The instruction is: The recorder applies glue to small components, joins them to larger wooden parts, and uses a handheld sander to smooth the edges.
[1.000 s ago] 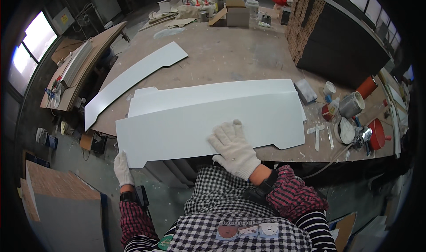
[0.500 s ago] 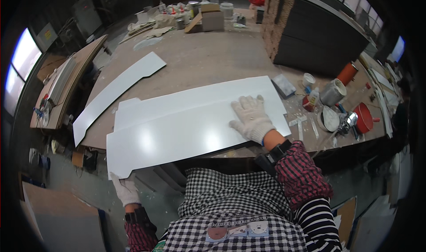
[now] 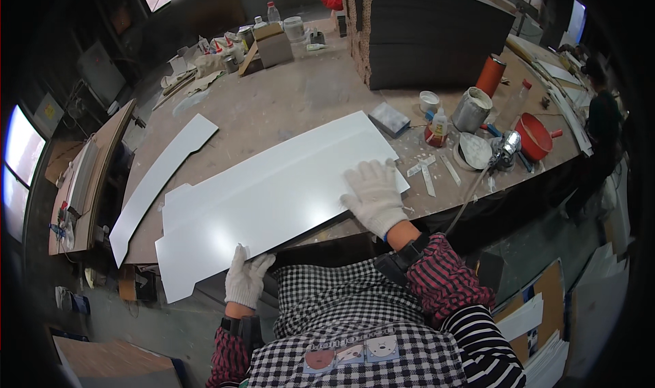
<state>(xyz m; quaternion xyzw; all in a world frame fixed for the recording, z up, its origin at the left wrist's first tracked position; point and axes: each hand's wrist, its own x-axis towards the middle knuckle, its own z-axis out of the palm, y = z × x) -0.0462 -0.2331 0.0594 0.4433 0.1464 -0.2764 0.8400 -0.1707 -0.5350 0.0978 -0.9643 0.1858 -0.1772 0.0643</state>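
Observation:
A long white panel with notched ends lies at an angle on the workbench, its near edge overhanging the front. A second white panel of similar shape shows along its far side, apparently beneath it. My right hand, in a white knit glove, rests flat on the panel's right part, fingers spread. At the near edge, left of the middle, my gloved left hand touches the panel with its fingers apart. Farther left lies a narrow curved white strip, apart from the panels.
Right of the panels sit a sanding block, a glue bottle, a metal can, a red bowl and a spray gun. A tall dark stack stands behind them. Bottles and a cardboard box are at the back.
My left hand has let go of the panel's left corner and moved right along the near edge. My right hand stays flat on the panel. The view has turned to the right.

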